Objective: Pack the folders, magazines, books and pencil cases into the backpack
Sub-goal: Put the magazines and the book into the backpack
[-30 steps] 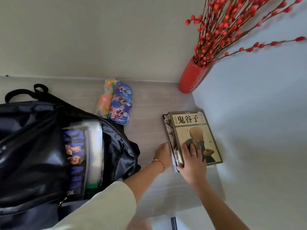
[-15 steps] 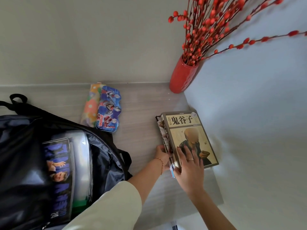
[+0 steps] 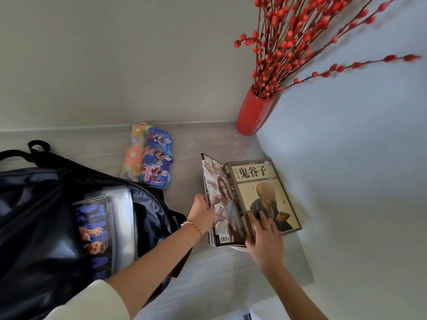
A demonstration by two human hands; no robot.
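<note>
A black backpack lies open at the left, with a magazine and a clear folder sticking out of it. At the right, a tan book rests on a stack of magazines. My left hand grips the left edge of the top magazine and lifts it. My right hand holds the near end of the tan book, tilting it up off the magazine. Two pencil cases, one blue and one flowered, lie side by side at the back.
A red vase with red-budded branches stands in the back right corner against the wall. The grey table ends at a wall on the right and at the back. The backpack's strap loop lies at the back left.
The tan book has shifted right and tilted up, uncovering the magazine below. My left hand has taken hold of that magazine's left edge and raised it.
</note>
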